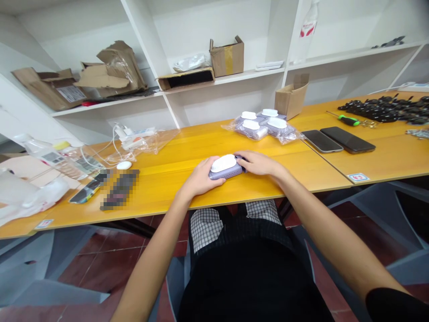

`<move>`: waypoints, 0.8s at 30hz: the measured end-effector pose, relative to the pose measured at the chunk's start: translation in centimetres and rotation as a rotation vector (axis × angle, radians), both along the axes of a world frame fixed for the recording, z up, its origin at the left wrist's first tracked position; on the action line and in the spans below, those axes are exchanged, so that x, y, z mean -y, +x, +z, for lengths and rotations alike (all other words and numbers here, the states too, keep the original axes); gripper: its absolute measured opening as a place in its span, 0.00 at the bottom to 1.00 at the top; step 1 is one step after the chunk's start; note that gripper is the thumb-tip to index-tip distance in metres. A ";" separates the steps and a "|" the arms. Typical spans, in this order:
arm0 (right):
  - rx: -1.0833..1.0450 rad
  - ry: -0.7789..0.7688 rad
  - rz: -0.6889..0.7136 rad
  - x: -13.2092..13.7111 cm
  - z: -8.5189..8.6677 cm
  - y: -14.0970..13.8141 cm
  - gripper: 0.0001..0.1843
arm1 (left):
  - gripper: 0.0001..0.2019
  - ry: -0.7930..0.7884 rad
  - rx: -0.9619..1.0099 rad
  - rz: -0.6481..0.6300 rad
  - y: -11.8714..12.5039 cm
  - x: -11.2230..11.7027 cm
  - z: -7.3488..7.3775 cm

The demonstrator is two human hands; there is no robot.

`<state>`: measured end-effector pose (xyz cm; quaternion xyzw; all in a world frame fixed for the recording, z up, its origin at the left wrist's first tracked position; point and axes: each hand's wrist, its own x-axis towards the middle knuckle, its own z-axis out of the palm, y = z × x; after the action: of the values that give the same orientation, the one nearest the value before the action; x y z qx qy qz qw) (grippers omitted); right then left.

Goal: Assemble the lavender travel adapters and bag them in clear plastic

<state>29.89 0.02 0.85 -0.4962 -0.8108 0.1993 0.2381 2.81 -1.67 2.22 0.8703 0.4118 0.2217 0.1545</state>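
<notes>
A purple-grey box-shaped device (231,173) with a raised white oval top and small holes in its near side rests on the yellow table (161,185) in front of me. My left hand (197,178) grips its left end, thumb along the near side and fingers behind. At the right end, my right hand (257,163) has its fingers closed round a small dark part (241,169) set against the device. Whether that part is joined to the device I cannot tell. Farther back lie several similar devices (252,129) in clear plastic wrap.
Two phones (348,139) and a green-handled screwdriver (349,120) lie right, near a heap of black parts (382,109). Bottles (72,158), white cables and a power strip (137,136) occupy the left. A cardboard box (292,98) stands behind; shelves hold more boxes (228,58).
</notes>
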 end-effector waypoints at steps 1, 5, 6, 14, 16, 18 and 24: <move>-0.023 -0.016 0.058 -0.1 0.1 0.5 0.28 | 0.35 -0.001 0.003 -0.001 0.0 0.0 0.0; -0.097 0.005 0.252 -0.1 0.2 2.1 0.45 | 0.35 -0.005 0.007 0.005 0.0 0.1 0.1; -0.110 0.024 0.260 0.0 0.3 2.2 0.45 | 0.35 -0.003 0.007 0.004 0.0 0.1 0.1; -0.111 0.000 0.109 0.1 0.2 2.0 0.32 | 0.34 -0.003 0.025 -0.010 -0.1 0.1 0.2; -0.128 -0.012 0.111 0.0 0.1 2.2 0.32 | 0.33 -0.007 0.026 -0.004 0.0 0.1 0.3; -0.143 -0.019 0.115 -0.1 0.1 2.4 0.33 | 0.33 -0.010 0.025 -0.002 0.0 0.1 0.3; -0.169 -0.026 0.128 -0.4 -0.2 2.8 0.32 | 0.34 -0.011 0.027 -0.003 -0.1 0.2 0.3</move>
<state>32.65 0.44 0.67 -0.4279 -0.8152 0.2658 0.2857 2.73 -1.82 2.54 0.8671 0.4095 0.2308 0.1649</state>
